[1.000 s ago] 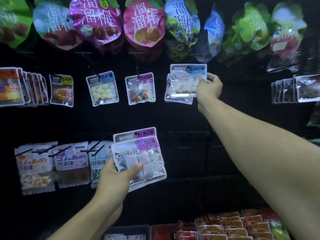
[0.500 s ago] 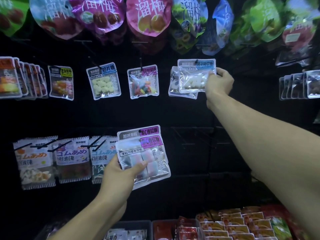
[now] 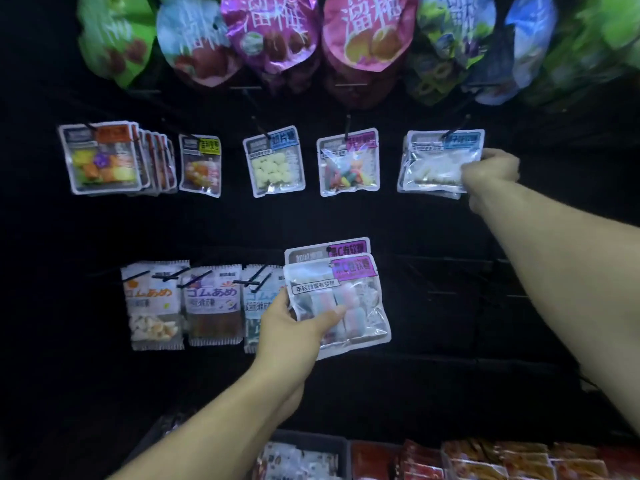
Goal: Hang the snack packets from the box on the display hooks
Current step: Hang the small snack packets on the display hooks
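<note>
Your right hand (image 3: pixel 491 174) stayed pinching the white-candy packet (image 3: pixel 438 161) on its hook (image 3: pixel 455 128), now pushed flush w/ the packet behind. Left hand (image 3: pixel 294 327) kept gripping two pink-label packets (image 3: pixel 343 299), mid-rack. Camera tilted left; orange-label packets (image 3: pixel 104 157) hung far left.

- L hand (image 3: pixel 294 323): your hand is bare, w/o glove, ring or strap.
- R hand (image 3: pixel 491 174): likewise bare, w/o watch at the wrist.
- Both forearms: uncovered to the frame edge; no sleeve or cuff in view.
</note>
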